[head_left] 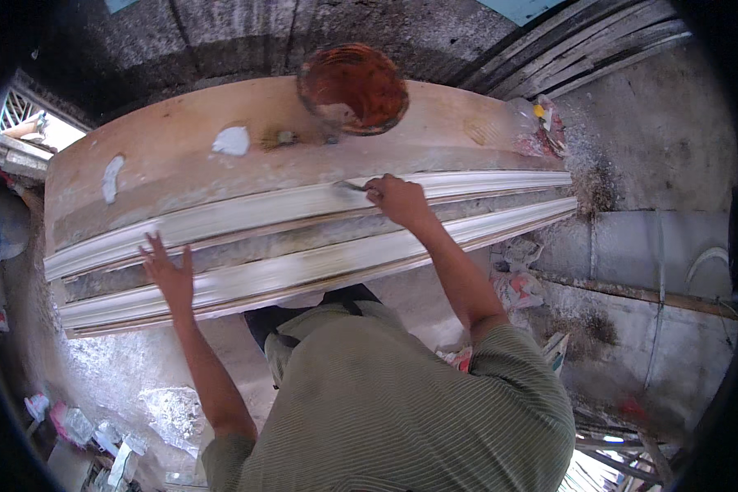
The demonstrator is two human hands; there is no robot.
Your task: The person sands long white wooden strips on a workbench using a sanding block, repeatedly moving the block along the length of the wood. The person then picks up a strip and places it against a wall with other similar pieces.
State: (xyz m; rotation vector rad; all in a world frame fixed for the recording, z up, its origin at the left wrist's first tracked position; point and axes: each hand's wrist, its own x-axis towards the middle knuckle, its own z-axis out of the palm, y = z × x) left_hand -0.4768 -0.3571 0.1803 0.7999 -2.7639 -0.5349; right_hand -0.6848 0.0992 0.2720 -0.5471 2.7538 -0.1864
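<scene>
At the lower centre of the frame, the person in the striped shirt [369,402] is leaning over the bench [451,100], where the near white moulding [320,252] is lying lengthwise along the closer edge. Just beyond it, left of centre, the left hand [169,275] is hanging with its fingers spread, holding nothing; whether it is pressing on a strip, I cannot tell. The far white moulding [262,207] is running parallel across mid-frame, and above its middle the right hand [397,201] is pinching a small dark-tipped tool [351,186] at the strip's upper edge. The strips are looking light but long, probably whippy and easily chipped along their ridges, so two well-separated holds underneath would suit them best. Farther back, white lumps [231,141] are resting at upper left, and a reddish bucket [375,72] is standing at top centre.
</scene>
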